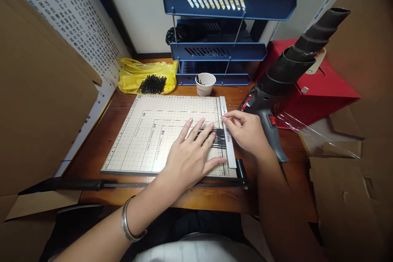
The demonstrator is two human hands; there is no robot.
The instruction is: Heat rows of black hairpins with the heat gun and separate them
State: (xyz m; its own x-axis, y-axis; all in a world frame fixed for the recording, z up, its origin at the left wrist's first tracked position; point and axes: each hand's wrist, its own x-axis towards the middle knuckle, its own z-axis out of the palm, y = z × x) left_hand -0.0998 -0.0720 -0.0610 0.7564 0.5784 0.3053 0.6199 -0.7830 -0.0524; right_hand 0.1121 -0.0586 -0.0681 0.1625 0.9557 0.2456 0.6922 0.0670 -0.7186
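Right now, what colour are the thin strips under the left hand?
The thin strips are black, seen in the head view.

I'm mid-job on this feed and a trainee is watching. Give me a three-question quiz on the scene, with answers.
1. Which hand lies spread over the thin black strands on the pale, gridded cutting board?
2. True or false: the round white paper cup stands upright with black pieces in it.
3. The thumb tip of the right hand is nearest to:
A) the boxy red container
B) the long, pale printed strip along the board's side
C) the tiered blue rack

Key: 1. The left hand. 2. True. 3. B.
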